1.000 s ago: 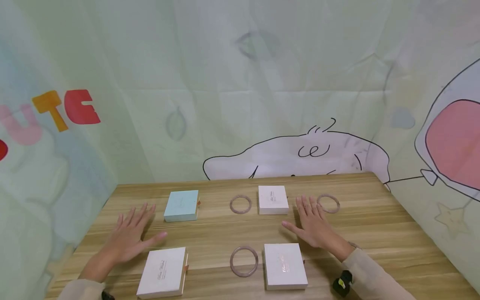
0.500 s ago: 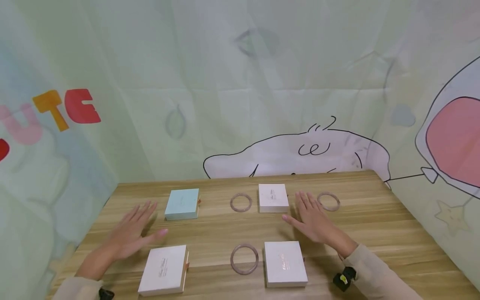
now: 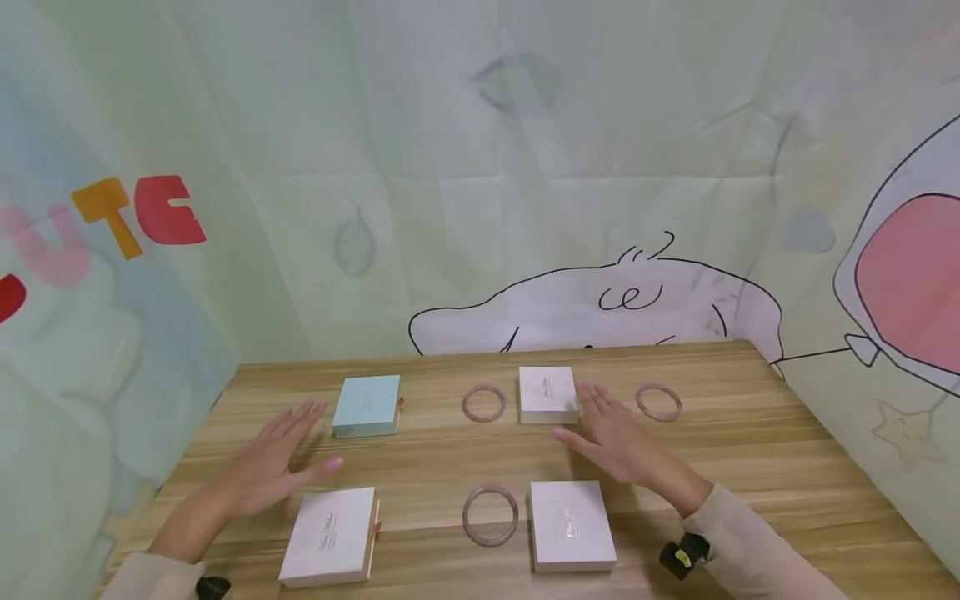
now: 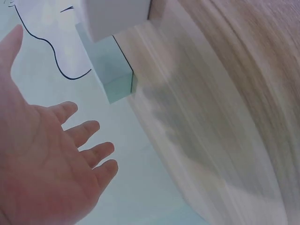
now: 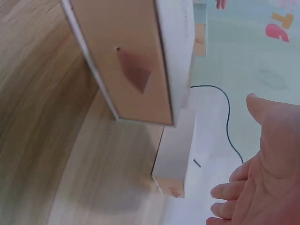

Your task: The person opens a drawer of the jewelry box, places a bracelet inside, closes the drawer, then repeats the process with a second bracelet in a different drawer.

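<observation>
My left hand [image 3: 258, 471] hovers with spread fingers over the table's left side, its shadow below. It lies between a light blue box [image 3: 367, 407] and a white box [image 3: 330, 535] at the front left. My right hand [image 3: 618, 442], fingers extended, has its fingertips right at the side of the back white box [image 3: 547, 395]. Below its thumb sits another white box [image 3: 572, 525]. Three pale purple bangles lie flat: a back one [image 3: 465, 403], a front one [image 3: 466, 515] and a right one [image 3: 660, 419]. Both palms hold nothing in the wrist views.
The wood-grain table [image 3: 427, 475] ends at a printed cloth backdrop [image 3: 420, 208] on the back and sides. In the right wrist view, a ribbon tab [image 5: 133, 70] sticks out of the near white box's tan side. Each wrist carries a small black device [image 3: 684, 554].
The right hand has shifted left to the back white box, away from the right bangle, which now shows whole. The left hand has drifted slightly right. Boxes and bangles stay in place.
</observation>
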Tool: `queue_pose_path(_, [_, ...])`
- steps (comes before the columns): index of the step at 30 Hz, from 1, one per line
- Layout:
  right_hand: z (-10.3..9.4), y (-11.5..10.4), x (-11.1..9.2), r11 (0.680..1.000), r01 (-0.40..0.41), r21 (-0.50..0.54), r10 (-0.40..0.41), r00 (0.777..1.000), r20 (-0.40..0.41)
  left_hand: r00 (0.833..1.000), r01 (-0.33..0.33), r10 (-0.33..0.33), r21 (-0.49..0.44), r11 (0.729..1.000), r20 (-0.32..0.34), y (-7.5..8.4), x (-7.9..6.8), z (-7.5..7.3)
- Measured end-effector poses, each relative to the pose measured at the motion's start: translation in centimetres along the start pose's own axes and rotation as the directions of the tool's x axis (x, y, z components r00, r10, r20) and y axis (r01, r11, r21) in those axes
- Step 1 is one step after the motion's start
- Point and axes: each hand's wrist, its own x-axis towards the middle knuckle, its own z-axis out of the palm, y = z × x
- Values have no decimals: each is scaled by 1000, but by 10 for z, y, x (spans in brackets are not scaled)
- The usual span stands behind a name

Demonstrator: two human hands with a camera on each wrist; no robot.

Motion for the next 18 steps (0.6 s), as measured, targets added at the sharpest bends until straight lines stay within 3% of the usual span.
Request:
queue_pose_path(7, [-5,-14,0,999,-8,34,6,999,33,1000,-11,12,-20,1000,8,12,-5,-6])
queue_pose_path(18, [-8,-35,5,995,52,84,-58,996,68,998,-63,63,-45,997,5,27,-10,-10])
